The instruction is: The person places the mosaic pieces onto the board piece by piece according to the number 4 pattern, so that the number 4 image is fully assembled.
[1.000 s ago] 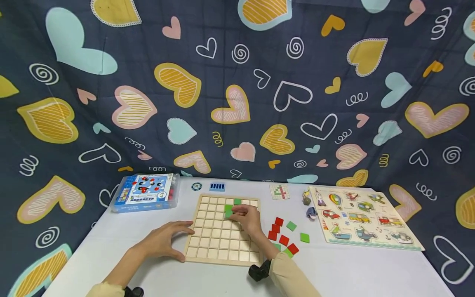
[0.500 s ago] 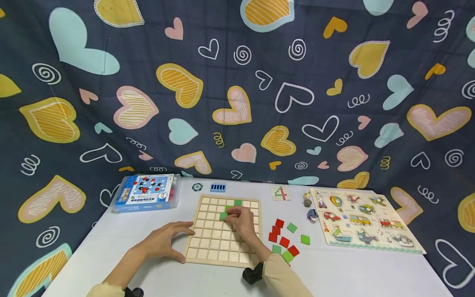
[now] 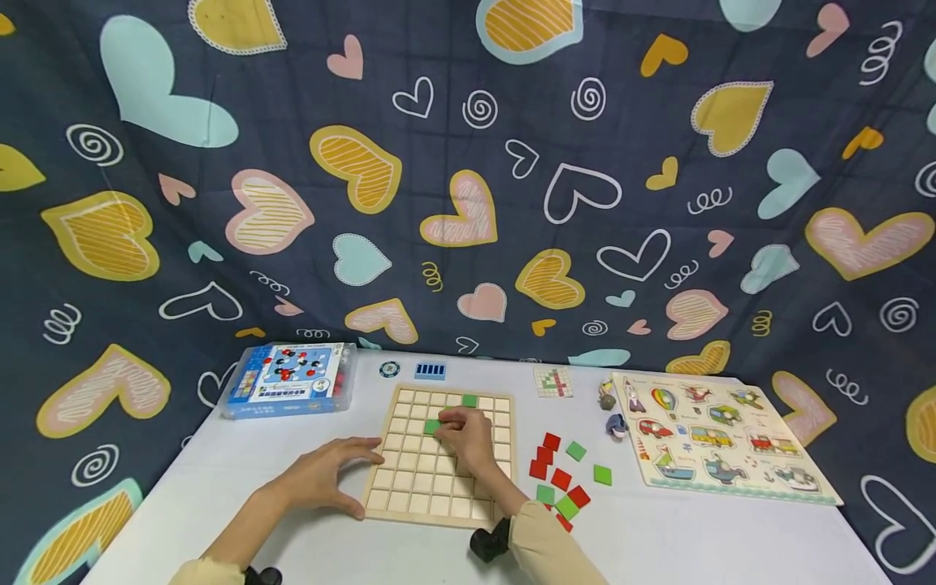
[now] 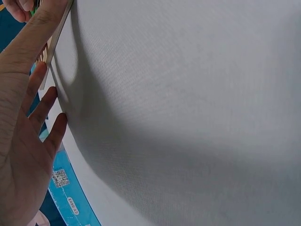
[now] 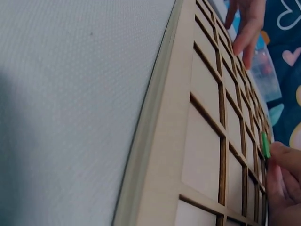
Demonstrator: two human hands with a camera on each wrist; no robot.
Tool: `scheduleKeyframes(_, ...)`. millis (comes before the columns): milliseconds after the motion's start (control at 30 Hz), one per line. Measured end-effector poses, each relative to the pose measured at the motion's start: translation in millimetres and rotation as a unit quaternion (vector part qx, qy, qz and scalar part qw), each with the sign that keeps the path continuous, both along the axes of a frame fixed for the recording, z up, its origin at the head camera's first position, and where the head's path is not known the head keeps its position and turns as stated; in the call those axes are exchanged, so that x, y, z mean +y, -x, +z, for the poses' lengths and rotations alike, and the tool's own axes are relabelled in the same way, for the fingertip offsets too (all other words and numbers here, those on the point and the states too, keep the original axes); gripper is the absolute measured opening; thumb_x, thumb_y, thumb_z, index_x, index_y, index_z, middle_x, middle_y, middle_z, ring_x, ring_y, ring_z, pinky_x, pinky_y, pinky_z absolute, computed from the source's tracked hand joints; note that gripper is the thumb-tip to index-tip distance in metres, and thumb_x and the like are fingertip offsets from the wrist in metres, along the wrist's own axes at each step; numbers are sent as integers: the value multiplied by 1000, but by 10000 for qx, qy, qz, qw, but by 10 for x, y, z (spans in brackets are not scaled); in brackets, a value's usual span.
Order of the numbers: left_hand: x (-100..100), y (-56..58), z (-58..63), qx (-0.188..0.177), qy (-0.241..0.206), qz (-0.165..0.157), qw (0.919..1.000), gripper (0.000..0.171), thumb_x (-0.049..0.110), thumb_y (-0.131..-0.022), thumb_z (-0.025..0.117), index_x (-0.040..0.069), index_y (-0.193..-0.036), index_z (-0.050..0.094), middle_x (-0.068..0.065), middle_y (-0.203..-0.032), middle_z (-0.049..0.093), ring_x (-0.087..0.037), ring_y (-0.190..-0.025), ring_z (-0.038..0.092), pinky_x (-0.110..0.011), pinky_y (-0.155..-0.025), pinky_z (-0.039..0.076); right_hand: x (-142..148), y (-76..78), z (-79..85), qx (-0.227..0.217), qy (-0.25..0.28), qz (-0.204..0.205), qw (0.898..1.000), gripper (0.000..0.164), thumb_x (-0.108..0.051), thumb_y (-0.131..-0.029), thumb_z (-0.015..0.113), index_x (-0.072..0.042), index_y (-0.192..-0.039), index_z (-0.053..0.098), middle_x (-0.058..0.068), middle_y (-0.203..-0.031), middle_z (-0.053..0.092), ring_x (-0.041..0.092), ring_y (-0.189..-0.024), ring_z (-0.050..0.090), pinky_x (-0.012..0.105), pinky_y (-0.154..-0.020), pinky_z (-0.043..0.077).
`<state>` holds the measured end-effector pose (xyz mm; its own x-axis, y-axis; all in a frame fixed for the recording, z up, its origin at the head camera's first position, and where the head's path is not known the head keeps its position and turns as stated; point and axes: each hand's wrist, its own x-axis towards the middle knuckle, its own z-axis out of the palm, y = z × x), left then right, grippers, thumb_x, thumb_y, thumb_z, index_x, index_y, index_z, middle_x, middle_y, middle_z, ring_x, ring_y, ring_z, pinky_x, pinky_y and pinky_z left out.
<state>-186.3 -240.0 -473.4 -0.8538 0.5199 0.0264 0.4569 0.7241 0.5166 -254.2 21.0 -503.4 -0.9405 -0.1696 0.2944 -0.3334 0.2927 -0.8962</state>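
A wooden grid board (image 3: 420,517) with square recesses lies flat on the white table. My right hand (image 3: 468,439) is over its upper half, thumb and fingertips pinching a green square tile (image 3: 432,426). In the right wrist view that tile (image 5: 266,144) stands on edge at the fingertips, close over the grid. Another green tile (image 3: 470,400) sits in the board's back row. At the board's left side rests my left hand (image 3: 318,478), fingers spread along the edge and thumb by the front corner. The left wrist view shows the left hand's fingers (image 4: 47,106) extended beside the frame.
Loose red tiles (image 3: 561,479) and green tiles (image 3: 603,474) lie right of the board. Behind it are a small pattern card (image 3: 552,382), a blue striped piece (image 3: 430,370) and a round token (image 3: 390,369). A boxed kit (image 3: 288,380) stands left, a picture puzzle (image 3: 720,435) right.
My right hand has moved left across the board, carrying the green tile about one square over. The left hand has stayed in place. The head view has shifted slightly.
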Motion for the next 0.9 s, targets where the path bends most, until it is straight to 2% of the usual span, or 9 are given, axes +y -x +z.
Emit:
scheduleKeyframes(233, 30, 26, -8, 57, -5, -80, 10000, 74, 57, -60, 81, 20, -122, 63, -7, -142, 49, -39, -128, 43, -61, -100, 38, 131, -43, 50, -273, 287, 198, 9990, 22, 9, -78, 72, 11, -100, 67, 23, -95, 70, 33, -84, 70, 22, -71, 58)
scheduleKeyframes(433, 34, 0, -15, 205, 35, -91, 9997, 75, 57, -59, 81, 19, -121, 64, -7, -141, 50, -38, -127, 45, -59, -99, 40, 414, -246, 316, -612, 587, 482, 9952, 24, 12, -82, 66, 16, -105, 63, 33, -102, 64, 44, -91, 66, 35, -76, 59)
scheduleKeyframes(533, 39, -9, -19, 230, 13, -108, 9997, 75, 58, -59, 81, 19, -121, 64, -7, -141, 51, -38, -126, 45, -60, -98, 41, 632, -326, 342, -881, 677, 446, 9928, 25, 9, -83, 66, 16, -107, 61, 34, -106, 63, 42, -93, 66, 35, -76, 59)
scheduleKeyframes(667, 32, -15, -26, 242, 6, -97, 9997, 75, 59, -59, 80, 20, -121, 64, -6, -141, 51, -39, -126, 45, -60, -97, 41, 963, -399, 245, -1076, 614, 144, 9922, 27, 5, -83, 69, 11, -109, 63, 28, -106, 66, 32, -92, 67, 26, -72, 58)
scheduleKeyframes(900, -8, -2, -15, 369, -8, -27, 9993, 76, 61, -58, 79, 20, -121, 64, -6, -140, 51, -38, -126, 46, -61, -97, 41, 1605, -627, 234, -1023, 225, -962, 9898, 25, 6, -81, 71, 5, -106, 67, 19, -102, 69, 19, -84, 67, 20, -70, 56)
